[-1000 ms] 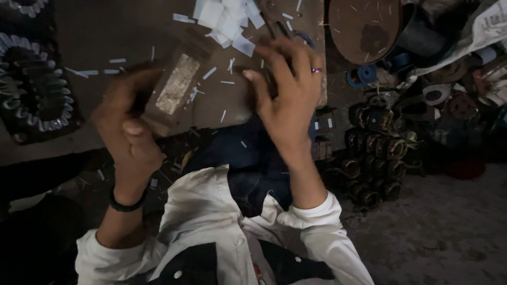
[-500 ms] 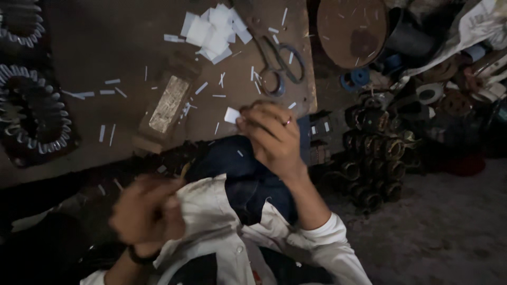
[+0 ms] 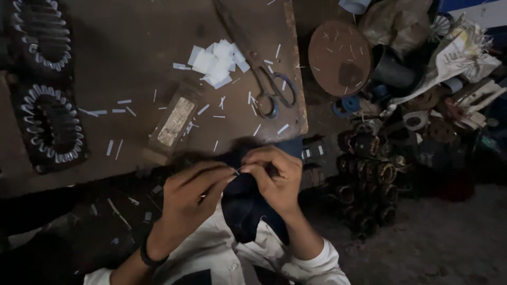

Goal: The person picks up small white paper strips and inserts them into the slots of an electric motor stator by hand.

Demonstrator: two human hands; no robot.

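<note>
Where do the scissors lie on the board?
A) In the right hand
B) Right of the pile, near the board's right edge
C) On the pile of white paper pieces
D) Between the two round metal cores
B: the scissors lie flat on the board, right of the pile and close to the right edge; both hands are down at the board's near edge, away from them.

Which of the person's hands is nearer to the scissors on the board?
The right hand. It sits just below the scissors, near the board's edge. The left hand is lower and further left.
</note>
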